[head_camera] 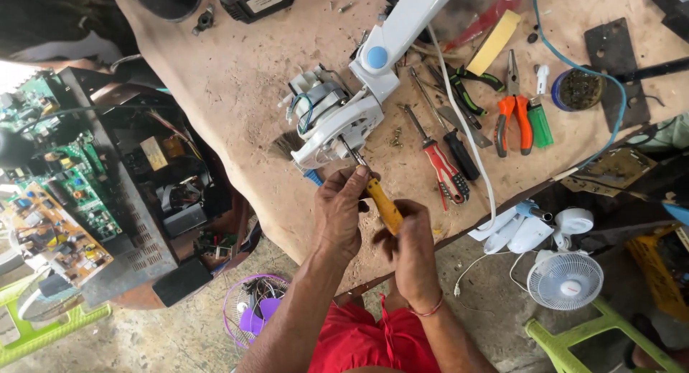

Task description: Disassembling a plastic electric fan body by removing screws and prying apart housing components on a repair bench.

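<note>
A white fan motor housing (337,125) with its white neck (402,29) lies on the tan workbench (244,72), copper-wound motor (316,100) exposed. My right hand (416,255) grips the yellow handle of a screwdriver (382,204) whose metal shaft runs up into the housing. My left hand (341,211) pinches the shaft near the handle's top, steadying it. A brush (287,145) lies beside the housing.
Right of the fan lie a red-handled screwdriver (441,165), orange pliers (513,115), green-black pliers (466,86), a green lighter (540,123) and a white cord (466,129). An open black electronics chassis (129,194) stands left. A small white fan (565,278) sits on the floor.
</note>
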